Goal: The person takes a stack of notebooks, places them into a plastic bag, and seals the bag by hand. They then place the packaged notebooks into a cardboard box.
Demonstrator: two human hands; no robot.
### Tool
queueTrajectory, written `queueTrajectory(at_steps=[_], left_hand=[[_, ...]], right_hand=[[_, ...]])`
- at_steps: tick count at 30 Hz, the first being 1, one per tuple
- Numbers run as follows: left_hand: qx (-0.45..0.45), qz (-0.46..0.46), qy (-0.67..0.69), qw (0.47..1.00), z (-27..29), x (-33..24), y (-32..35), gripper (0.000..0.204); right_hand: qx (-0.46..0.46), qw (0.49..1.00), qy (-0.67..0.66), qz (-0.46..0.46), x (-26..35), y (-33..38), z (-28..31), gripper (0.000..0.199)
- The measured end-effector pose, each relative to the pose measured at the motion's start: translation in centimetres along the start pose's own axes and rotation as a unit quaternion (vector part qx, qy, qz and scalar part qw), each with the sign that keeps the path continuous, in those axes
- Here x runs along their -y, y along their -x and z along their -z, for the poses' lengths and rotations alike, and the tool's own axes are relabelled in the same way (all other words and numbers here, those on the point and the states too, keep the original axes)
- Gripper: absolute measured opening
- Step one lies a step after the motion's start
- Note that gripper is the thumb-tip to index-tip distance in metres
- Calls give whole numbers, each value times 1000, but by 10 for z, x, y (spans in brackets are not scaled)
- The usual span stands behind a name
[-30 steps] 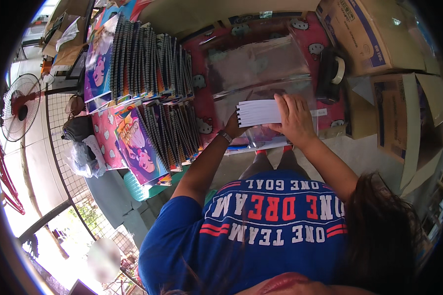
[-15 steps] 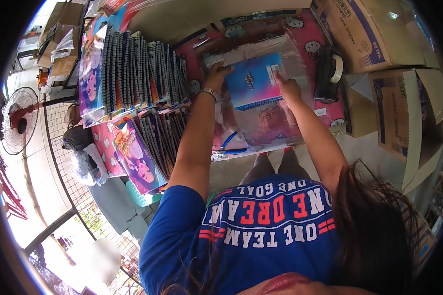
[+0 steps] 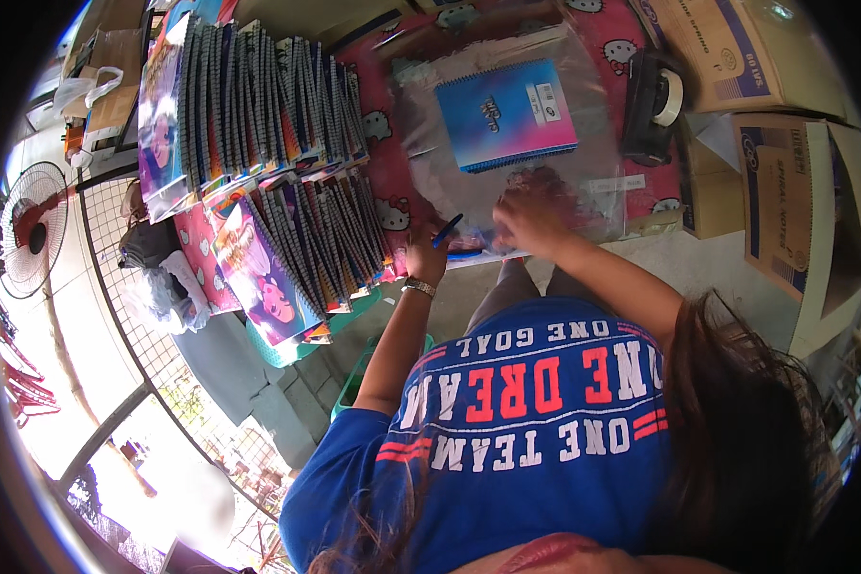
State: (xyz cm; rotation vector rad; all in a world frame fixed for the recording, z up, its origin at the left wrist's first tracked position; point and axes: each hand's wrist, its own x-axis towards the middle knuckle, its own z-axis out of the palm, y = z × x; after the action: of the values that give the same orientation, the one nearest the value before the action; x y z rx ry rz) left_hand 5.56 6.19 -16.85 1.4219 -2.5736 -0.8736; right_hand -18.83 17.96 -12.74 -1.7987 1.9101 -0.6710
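Note:
A spiral notebook (image 3: 503,117) with a blue-to-pink cover and a white label lies flat on a clear plastic sheet (image 3: 598,206). Neither hand touches it. My left hand (image 3: 426,258) is at the near edge of the table, fingers curled, right against a tool with two blue handles (image 3: 447,231) spread in a V. What those fingers hold is hidden. My right hand (image 3: 531,222) is over the near part of the plastic, below the notebook, its fingers bunched and pointing down. I cannot make out what is between them.
Tall rows of spiral notebooks (image 3: 249,105) stand at the left, with more (image 3: 306,249) nearer me. A black tape dispenser (image 3: 652,110) sits right of the plastic on the pink patterned cover (image 3: 378,124). Cardboard boxes (image 3: 775,191) crowd the right side; a fan (image 3: 36,230) is far left.
Both hands have let go of the notebook and come back toward the near table edge, the left beside the blue-handled tool, the right over the plastic. The notebook stays on the sheet.

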Motion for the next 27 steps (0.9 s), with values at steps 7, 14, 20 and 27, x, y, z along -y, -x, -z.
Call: queueTrajectory(at_steps=[7, 14, 20, 27], left_hand=[[3, 1, 100, 995, 23, 18, 20, 25], [-268, -167, -78, 946, 41, -102, -13, 48], [-71, -226, 13, 971, 57, -75, -63, 24], [-164, -49, 8, 985, 52, -6, -139, 20]], right_hand=[[44, 986, -136, -86, -15, -21, -30, 22], [-70, 992, 56, 86, 27, -47, 32, 21], [-128, 954, 270, 15, -8, 23, 66, 42], [51, 985, -90, -141, -151, -52, 173, 20]])
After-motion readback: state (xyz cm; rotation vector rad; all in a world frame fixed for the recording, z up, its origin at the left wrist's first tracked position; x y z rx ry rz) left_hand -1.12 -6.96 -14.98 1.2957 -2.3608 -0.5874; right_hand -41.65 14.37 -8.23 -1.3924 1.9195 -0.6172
